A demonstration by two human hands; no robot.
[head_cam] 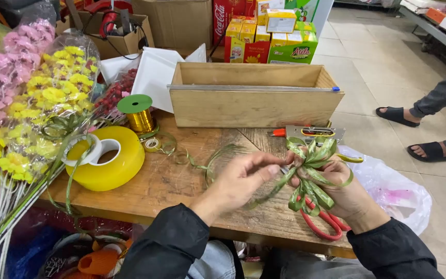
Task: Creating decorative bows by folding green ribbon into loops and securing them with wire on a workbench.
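Observation:
My right hand [339, 188] grips a looped bow of green ribbon [313, 173] over the right part of the wooden table [181, 186]. My left hand [246, 178] pinches a strand of the same ribbon just left of the bow. A loose curl of the ribbon trails left across the table toward a gold ribbon spool [139, 114] with a green top. Red-handled scissors [329, 227] lie on the table under my right hand, partly hidden by it.
A large yellow tape roll [112, 165] sits left. A wooden box [254, 95] stands behind, a stapler [311, 133] before it. Wrapped pink and yellow flowers [42, 88] lie far left. A plastic bag [393, 194] hangs right. Another person's sandalled feet [414, 134] are on the floor.

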